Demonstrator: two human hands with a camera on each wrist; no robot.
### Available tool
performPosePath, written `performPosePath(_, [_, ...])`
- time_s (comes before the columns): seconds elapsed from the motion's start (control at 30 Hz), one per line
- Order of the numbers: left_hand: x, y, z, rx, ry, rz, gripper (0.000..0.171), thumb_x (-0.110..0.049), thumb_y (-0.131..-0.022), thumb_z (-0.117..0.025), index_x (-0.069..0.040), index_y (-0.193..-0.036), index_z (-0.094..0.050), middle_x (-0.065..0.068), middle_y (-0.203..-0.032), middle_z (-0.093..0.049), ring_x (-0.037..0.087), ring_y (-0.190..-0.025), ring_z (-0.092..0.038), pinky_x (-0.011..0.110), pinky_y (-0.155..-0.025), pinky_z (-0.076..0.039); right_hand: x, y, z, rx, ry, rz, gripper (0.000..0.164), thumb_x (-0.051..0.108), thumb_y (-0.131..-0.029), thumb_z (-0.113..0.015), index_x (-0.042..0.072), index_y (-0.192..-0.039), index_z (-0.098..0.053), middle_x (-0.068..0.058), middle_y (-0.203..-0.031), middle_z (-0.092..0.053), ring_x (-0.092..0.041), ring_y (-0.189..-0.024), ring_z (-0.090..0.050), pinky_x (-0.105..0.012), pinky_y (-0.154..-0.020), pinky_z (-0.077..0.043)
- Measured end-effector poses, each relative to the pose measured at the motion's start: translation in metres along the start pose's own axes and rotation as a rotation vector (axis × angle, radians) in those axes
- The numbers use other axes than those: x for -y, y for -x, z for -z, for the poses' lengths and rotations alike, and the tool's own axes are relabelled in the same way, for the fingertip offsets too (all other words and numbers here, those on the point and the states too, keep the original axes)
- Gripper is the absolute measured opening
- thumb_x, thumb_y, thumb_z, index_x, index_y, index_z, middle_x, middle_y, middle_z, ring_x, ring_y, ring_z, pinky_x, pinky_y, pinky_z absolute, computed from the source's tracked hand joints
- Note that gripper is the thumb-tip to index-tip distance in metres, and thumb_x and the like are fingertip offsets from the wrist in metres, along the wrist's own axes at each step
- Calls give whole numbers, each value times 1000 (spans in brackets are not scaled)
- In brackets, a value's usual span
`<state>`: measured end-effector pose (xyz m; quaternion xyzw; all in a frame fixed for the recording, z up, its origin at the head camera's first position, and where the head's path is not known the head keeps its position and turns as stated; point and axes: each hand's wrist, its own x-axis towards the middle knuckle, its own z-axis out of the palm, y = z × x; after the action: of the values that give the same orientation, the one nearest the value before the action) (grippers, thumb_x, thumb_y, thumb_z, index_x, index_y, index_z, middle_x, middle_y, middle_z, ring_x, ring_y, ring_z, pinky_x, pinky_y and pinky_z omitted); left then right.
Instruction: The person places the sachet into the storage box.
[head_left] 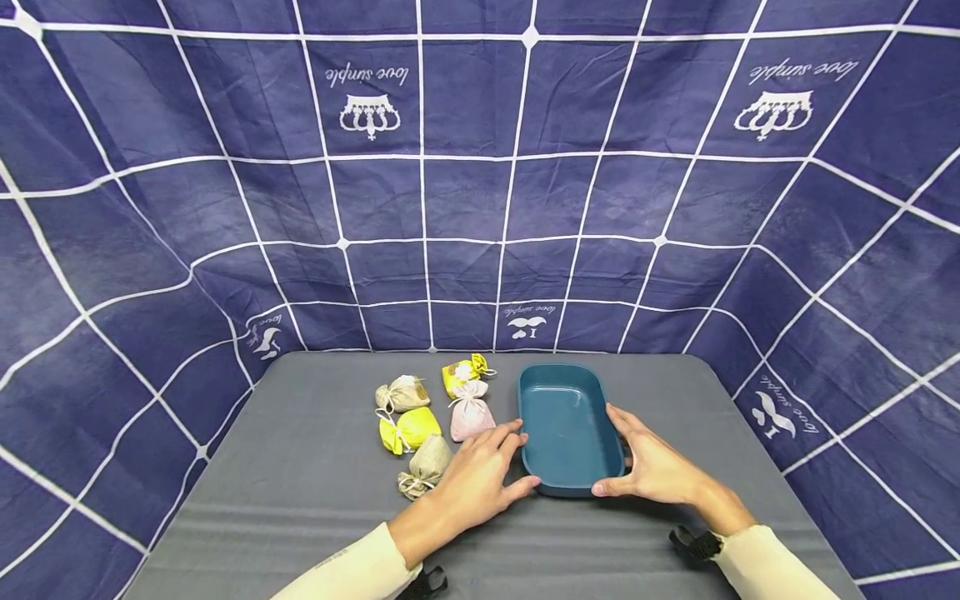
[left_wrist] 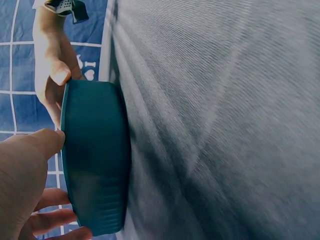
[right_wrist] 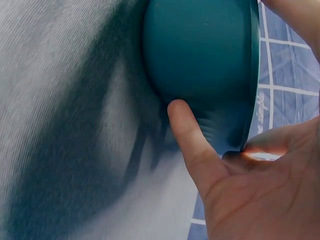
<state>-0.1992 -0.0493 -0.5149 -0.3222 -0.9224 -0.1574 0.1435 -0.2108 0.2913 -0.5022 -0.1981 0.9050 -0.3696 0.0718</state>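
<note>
A teal rectangular plastic tray (head_left: pixel 572 433) with rounded corners lies right of the middle of the grey-covered table, its inside bare. At its near left corner, my left hand (head_left: pixel 478 473) holds the rim, thumb on the near wall and fingers along the left side. My right hand (head_left: pixel 654 463) grips the near right corner, with the thumb in front and fingers spread along the right side. From the left wrist, the tray's near wall (left_wrist: pixel 97 155) shows between both hands. In the right wrist view, a fingertip (right_wrist: pixel 179 107) touches low on the wall.
Several small drawstring pouches lie left of the tray: a yellow one (head_left: pixel 455 377), a pink one (head_left: pixel 471 421), a tan one (head_left: pixel 405 395), another yellow one (head_left: pixel 420 427) and another tan one (head_left: pixel 432 457) beside my left hand. Blue gridded cloth (head_left: pixel 480 200) hangs around the table.
</note>
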Motion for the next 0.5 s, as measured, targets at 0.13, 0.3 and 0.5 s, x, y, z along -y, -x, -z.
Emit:
performPosePath(0.13, [6, 5, 3, -13, -9, 7, 57, -55, -105, -85, -13, -143, -79, 8, -161, -71, 29, -142, -75, 53, -115, -63, 3, -7, -3, 24, -2, 4, 147, 45, -82, -108, -17, -178, -16, -42, -185, -20, -53, -152, -57, -37, -99, -70])
performPosePath(0.3, [13, 13, 7, -26, -5, 22, 58, -55, -103, -87, -13, -142, -79, 9, -160, -72, 31, -141, -76, 53, -112, -64, 9, -16, -9, 42, 4, 21, 146, 46, -83, -107, -18, -178, -16, -41, -187, -18, -56, -157, -52, -39, -100, -70])
performPosePath(0.5, [20, 22, 13, -21, -2, 51, 59, -57, -102, -88, -14, -142, -79, 7, -160, -72, 32, -142, -75, 52, -107, -64, 16, -25, -15, 57, 67, 39, 148, 53, -82, -106, -17, -178, -18, -39, -188, -21, -54, -162, -48, -43, -107, -68])
